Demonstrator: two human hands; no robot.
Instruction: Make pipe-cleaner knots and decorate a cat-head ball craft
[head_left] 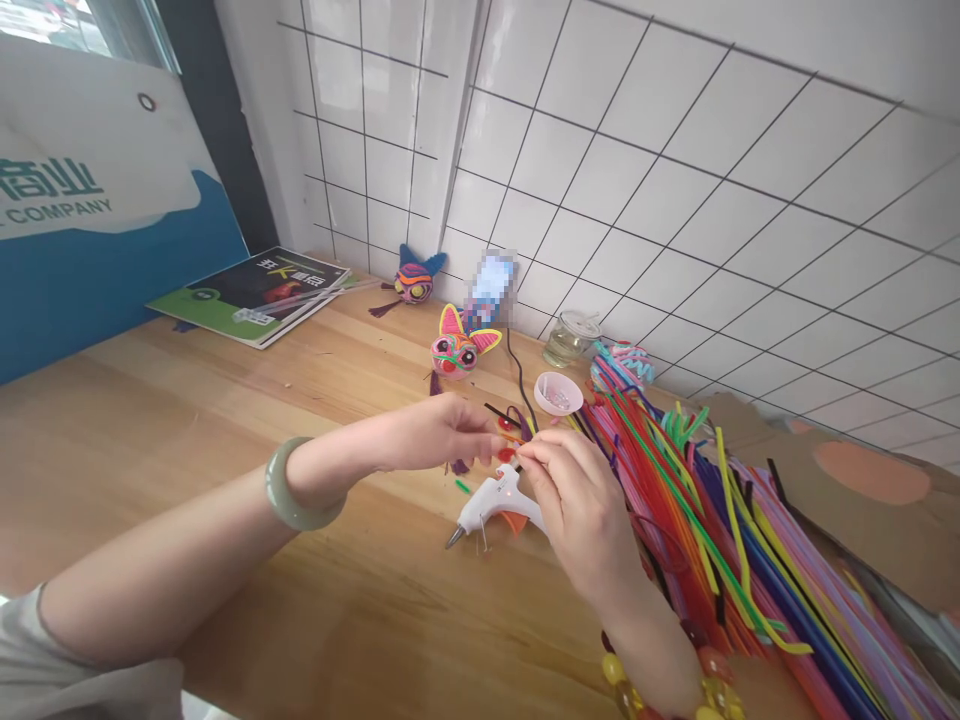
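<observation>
My left hand reaches in above the table, its fingers closed together at the tips. Close beside it, my right hand makes a pinch; whatever sits in either hand's fingertips is too small to name. A small red piece shows between the two hands, and I cannot tell whether it is held or lies behind them. Under the hands a white hot glue gun rests on the table, nozzle toward the left and front. Its handle is partly hidden by my right hand.
Colourful pipe cleaners cover the right side. Behind are a pink bowl, a glass jar, a pink-eared cat-face craft, a blue-eared one and a lit phone. A magazine lies back left.
</observation>
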